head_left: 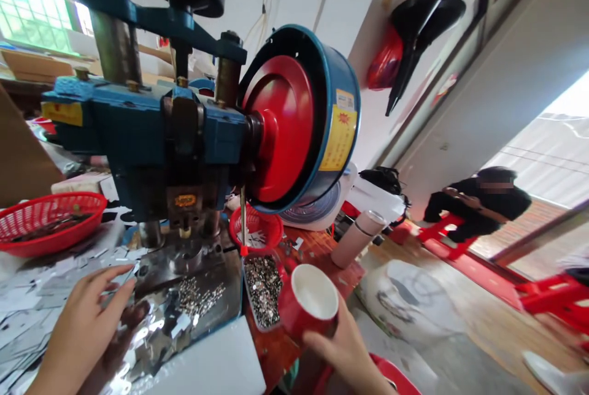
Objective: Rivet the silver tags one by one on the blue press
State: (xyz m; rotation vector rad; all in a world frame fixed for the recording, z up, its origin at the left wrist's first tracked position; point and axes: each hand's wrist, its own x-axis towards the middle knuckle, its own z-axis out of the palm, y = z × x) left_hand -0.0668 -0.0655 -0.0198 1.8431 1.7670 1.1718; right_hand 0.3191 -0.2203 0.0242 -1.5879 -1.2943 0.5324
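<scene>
My right hand (345, 346) is closed around a red mug (299, 303) with a white inside, tilted over the table's edge beside a clear tub of small metal parts (263, 287). My left hand (92, 315) is at the left of the press bed (184, 263), thumb and forefinger nearly together. A small flat metal piece (136, 267) shows at the fingertips. Tiny metal pins (197, 297) lie in a heap on the bed in front of the blue press (133, 137). Flat metal plates (27, 303) are spread under and around my left hand.
A red basket (50, 248) of metal parts is at the left; another red basket (255, 248) is behind the tub. The press's large red flywheel (280, 131) overhangs the table. A pink flask (358, 238) stands at right. Beyond, a person (483, 199) sits near the doorway.
</scene>
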